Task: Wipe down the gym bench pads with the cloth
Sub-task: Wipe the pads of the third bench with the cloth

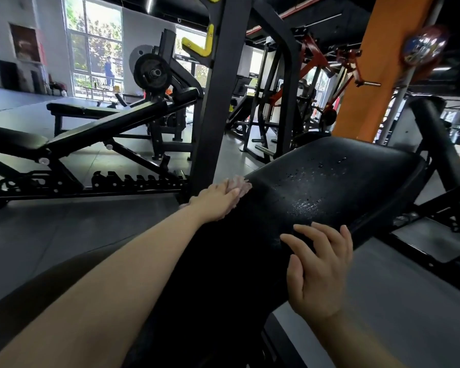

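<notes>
Head view shows the left hand [218, 200] pressing a crumpled pale pink cloth [239, 183] under straight fingers against the wet black padded vinyl bench pad [329, 181], while the right hand [319, 269] rests spread-fingered on its near edge.

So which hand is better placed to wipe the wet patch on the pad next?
Left. The left hand already presses the cloth on the bench pad edge, beside the droplets. The right hand rests bare, fingers spread, on the near edge.
</notes>
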Tool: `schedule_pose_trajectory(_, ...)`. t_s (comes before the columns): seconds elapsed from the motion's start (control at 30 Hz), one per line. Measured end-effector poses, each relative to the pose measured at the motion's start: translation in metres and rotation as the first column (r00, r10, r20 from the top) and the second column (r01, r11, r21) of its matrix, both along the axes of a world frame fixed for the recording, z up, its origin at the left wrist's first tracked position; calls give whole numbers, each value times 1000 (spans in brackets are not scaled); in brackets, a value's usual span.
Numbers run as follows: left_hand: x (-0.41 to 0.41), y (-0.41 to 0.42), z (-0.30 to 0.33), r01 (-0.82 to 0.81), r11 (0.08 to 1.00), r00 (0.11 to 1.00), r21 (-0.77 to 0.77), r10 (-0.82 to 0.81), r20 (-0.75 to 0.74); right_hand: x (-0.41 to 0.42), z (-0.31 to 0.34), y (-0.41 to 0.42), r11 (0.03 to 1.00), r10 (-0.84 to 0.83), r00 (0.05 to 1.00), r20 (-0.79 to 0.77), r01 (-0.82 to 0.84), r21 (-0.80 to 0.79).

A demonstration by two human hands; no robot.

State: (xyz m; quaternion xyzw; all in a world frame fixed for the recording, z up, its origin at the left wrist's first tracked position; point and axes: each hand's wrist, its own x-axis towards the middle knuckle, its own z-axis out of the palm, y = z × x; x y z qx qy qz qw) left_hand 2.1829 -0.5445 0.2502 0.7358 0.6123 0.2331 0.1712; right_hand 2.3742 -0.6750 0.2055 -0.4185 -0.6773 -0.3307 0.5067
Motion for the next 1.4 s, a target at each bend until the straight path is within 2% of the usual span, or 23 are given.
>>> schedule_pose_trajectory(0.1,18,3,10,6,1000,1000,-5,-6,15,0,0,-1,1000,-14,1000,13,14,-2)
schedule_pose_trajectory(0.2,37,-19,11,61,995,994,80,-53,-96,0,2,-4,999,-30,999,17,30,-21)
schedule_pose_trajectory(0.33,42,-72,1,198,975,966,99,-177,-191,0,3,-10,994,-30,999,35,34,-107)
schedule_pose_trajectory(0.53,32,-167,-24,325,933,896,156,-251,-367,19,8,-24,972,82,996,25,-74,-223)
schedule_pose_trajectory(0.67,41,-179,-26,281,941,867,191,-164,-470,44,6,-24,969,-139,982,-126,108,-222)
schedule_pose_trajectory(0.77,66,-165,-12,248,949,891,195,-144,-430,58,0,-15,944,-210,967,-147,161,-289)
schedule_pose_trajectory(0.9,82,-113,9,257,954,944,157,-213,-252,61,-5,-9,940,-183,970,-161,125,-317)
schedule_pose_trajectory(1.1,67,-56,16,125,988,983,95,-110,-147,60,-4,-11,932,-176,968,-179,105,-347)
schedule_pose_trajectory(1.23,63,-91,12,139,986,978,92,-122,-171,61,-3,-12,935,-160,971,-180,90,-344)
schedule_pose_trajectory(1.4,47,-156,-15,270,952,908,140,-204,-365,60,-4,-9,949,-108,966,-236,29,-315)
